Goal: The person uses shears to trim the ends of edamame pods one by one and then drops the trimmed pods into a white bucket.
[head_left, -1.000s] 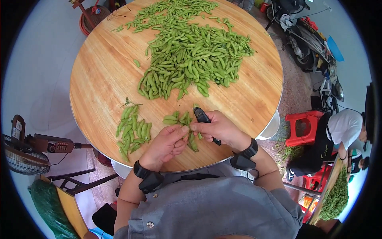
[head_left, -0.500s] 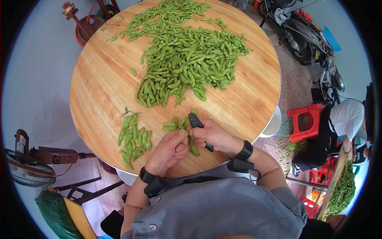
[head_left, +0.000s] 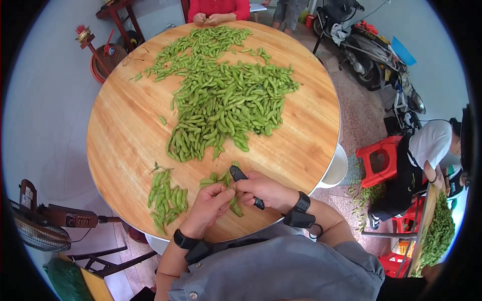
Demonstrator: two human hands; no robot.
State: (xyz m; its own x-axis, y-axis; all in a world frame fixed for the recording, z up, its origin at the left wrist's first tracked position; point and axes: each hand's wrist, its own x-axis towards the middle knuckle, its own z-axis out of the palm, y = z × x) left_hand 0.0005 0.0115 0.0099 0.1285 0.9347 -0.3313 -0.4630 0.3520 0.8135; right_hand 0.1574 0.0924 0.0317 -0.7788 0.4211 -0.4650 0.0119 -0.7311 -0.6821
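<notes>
At the near edge of the round wooden table (head_left: 130, 145), my two hands meet at the fingertips. My left hand (head_left: 208, 206) is closed in a pinch on a green soybean pod, mostly hidden by the fingers. A black-handled tool (head_left: 238, 173) lies across my right hand (head_left: 268, 190), whose fingers wrap round it; its working end is hard to make out. Beneath and just beyond the fingers sits a small group of pods (head_left: 213, 179). Left of my hands lies another small pile of pods (head_left: 163, 195). A large heap of pods (head_left: 231, 105) covers the table's middle and far side.
Across the table a person in red (head_left: 219, 11) has both hands at its edge. A white bucket (head_left: 335, 168) stands below the right rim, near a red stool (head_left: 379, 160). Farther right, a person in white (head_left: 431, 143) bends by green plants (head_left: 438, 231). A fan (head_left: 40, 231) stands left.
The view has tilted up, bringing the person in red into sight. My hands stay together over the small group of pods, the tool still in my right hand.
</notes>
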